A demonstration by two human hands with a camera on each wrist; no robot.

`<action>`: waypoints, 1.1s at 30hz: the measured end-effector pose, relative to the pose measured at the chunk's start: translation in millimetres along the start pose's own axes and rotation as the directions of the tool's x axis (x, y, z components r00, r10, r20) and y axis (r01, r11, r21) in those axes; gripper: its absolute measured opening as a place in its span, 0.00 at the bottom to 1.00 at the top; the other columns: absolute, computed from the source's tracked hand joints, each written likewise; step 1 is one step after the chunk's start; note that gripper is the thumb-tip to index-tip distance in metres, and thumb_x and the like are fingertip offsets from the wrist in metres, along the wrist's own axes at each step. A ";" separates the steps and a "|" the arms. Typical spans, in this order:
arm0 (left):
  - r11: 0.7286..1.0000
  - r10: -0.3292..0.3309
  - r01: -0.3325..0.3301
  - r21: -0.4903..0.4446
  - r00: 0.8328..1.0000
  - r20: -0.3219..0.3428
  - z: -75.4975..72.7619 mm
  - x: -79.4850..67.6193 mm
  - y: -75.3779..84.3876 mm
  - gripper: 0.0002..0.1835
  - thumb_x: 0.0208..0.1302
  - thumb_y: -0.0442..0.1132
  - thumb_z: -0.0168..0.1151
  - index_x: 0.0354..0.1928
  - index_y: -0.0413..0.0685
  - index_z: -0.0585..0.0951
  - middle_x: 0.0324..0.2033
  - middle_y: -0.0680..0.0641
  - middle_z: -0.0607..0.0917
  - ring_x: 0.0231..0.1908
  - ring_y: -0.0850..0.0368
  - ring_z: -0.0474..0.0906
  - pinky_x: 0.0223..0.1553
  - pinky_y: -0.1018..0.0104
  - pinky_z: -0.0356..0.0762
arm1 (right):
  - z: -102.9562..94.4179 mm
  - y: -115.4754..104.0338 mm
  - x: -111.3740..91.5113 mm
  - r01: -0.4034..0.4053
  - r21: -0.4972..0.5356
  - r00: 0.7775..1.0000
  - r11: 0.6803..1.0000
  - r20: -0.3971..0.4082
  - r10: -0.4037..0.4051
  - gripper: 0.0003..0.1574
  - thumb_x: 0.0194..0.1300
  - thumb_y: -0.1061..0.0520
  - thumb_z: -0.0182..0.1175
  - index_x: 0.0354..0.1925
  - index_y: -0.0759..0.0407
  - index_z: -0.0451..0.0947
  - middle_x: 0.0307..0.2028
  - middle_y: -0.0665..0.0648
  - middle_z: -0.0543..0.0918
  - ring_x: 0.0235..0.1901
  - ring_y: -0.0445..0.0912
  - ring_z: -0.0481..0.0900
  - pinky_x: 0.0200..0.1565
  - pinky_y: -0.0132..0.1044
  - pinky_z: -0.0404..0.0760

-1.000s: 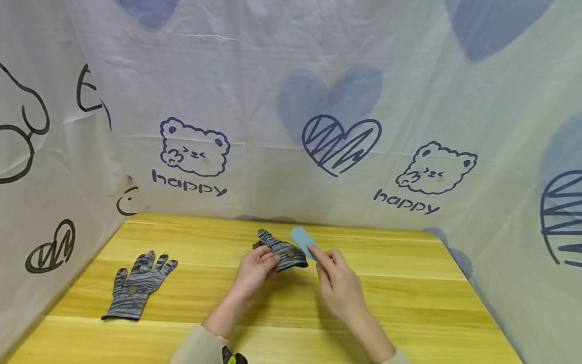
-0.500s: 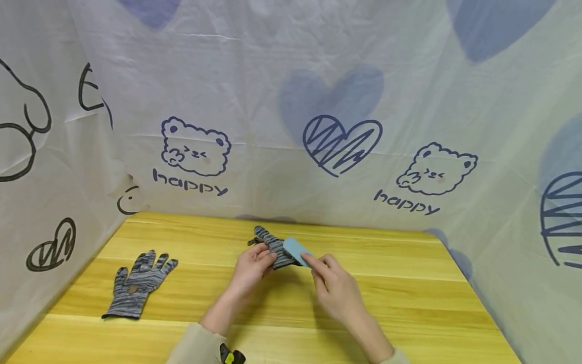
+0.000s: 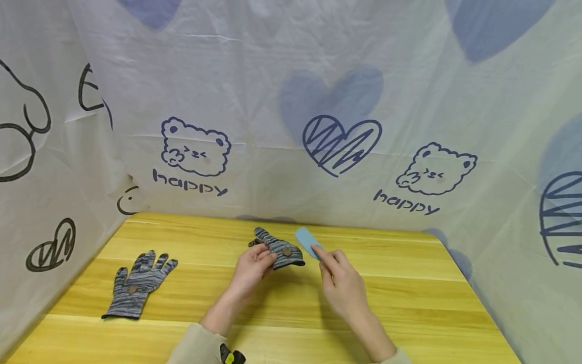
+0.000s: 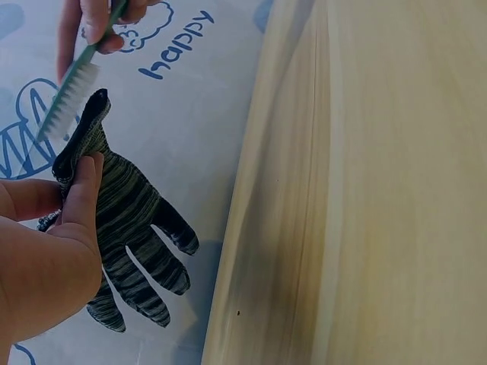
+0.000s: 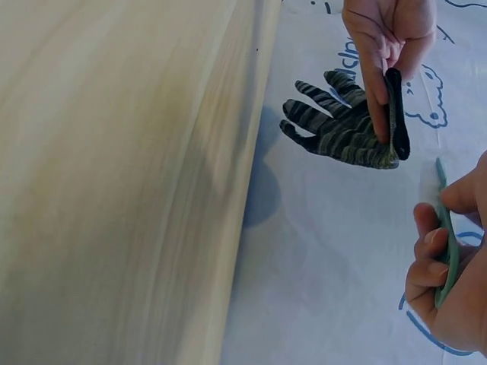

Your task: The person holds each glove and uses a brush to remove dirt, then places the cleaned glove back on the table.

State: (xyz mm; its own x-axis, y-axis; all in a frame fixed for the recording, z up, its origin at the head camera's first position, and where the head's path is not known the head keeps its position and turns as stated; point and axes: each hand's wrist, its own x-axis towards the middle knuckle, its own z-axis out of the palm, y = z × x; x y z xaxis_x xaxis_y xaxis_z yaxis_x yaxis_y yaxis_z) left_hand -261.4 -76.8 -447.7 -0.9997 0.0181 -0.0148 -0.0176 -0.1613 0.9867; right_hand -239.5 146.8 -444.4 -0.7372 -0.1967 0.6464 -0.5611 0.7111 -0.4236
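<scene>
Now my right hand (image 3: pixel 344 283), gripping the brush (image 3: pixel 306 240), uncovers the spot (image 3: pixel 287 251) (brushing unfinished, perhaps) on the glove (image 3: pixel 278 246) my left hand (image 3: pixel 251 266) pinches.

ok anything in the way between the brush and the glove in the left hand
Nothing visible: only an open gap separates the brush in the right hand from the held glove in the left hand. The other glove lies well off to the left.

Head view: brush (image 3: pixel 304 239) partly hidden by right fingers (image 3: pixel 325 256), tabletop (image 3: pixel 432 303) cut off at its near edge.
Left fingers (image 3: pixel 267 259) cover part of the held glove (image 3: pixel 280 259); its brown spot (image 3: pixel 287 251) is too small to identify.
</scene>
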 end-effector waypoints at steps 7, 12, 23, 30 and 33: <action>1.000 0.001 -0.002 0.024 1.000 0.010 -1.7 0.4 -2.2 0.26 0.74 0.29 0.56 0.70 0.22 0.67 0.58 0.29 0.83 0.44 0.64 0.81 0.40 0.73 0.80 | -0.8 -1.9 -1.0 0.121 0.028 0.991 0.992 0.060 -0.123 0.27 0.69 0.66 0.64 0.62 0.48 0.84 0.37 0.49 0.80 0.27 0.35 0.68 0.24 0.27 0.71; 1.000 -0.003 0.002 0.024 1.000 0.002 -1.6 0.9 -2.7 0.26 0.74 0.29 0.57 0.69 0.21 0.69 0.55 0.32 0.86 0.41 0.65 0.81 0.40 0.73 0.80 | 1.0 -4.1 -3.0 0.155 0.006 0.982 0.988 0.106 -0.155 0.27 0.67 0.67 0.67 0.61 0.48 0.86 0.36 0.48 0.79 0.26 0.34 0.66 0.24 0.27 0.69; 0.999 -0.018 0.017 0.052 0.999 0.035 0.1 -0.4 -2.2 0.32 0.75 0.30 0.56 0.74 0.20 0.60 0.66 0.26 0.74 0.63 0.42 0.77 0.52 0.65 0.83 | 3.1 -1.2 -2.1 0.039 -0.075 0.997 0.996 0.066 -0.034 0.27 0.67 0.67 0.64 0.60 0.47 0.86 0.37 0.49 0.81 0.24 0.36 0.67 0.21 0.27 0.67; 0.999 -0.015 0.015 0.033 1.000 0.022 0.7 -1.0 -2.9 0.29 0.75 0.29 0.56 0.72 0.21 0.63 0.63 0.27 0.79 0.49 0.60 0.81 0.44 0.72 0.81 | 3.0 1.1 -1.1 -0.030 -0.062 0.999 0.998 0.027 0.032 0.26 0.69 0.66 0.64 0.62 0.48 0.85 0.37 0.49 0.81 0.24 0.36 0.68 0.21 0.28 0.67; 0.999 -0.015 0.015 0.033 1.000 0.019 0.4 -0.8 -3.2 0.29 0.74 0.29 0.56 0.71 0.21 0.64 0.61 0.28 0.80 0.48 0.61 0.81 0.43 0.72 0.81 | 1.1 0.1 -0.4 -0.021 -0.036 1.000 0.999 0.016 0.021 0.27 0.69 0.65 0.64 0.63 0.48 0.84 0.37 0.49 0.81 0.25 0.36 0.69 0.21 0.28 0.67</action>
State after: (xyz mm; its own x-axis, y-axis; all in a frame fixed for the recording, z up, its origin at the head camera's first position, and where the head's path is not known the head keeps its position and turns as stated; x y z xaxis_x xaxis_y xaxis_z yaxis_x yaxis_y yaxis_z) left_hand -260.6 -75.9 -450.8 -0.9989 0.0393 -0.0267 -0.0316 -0.1286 0.9912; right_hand -239.6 146.2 -445.4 -0.7547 -0.1922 0.6272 -0.5320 0.7388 -0.4137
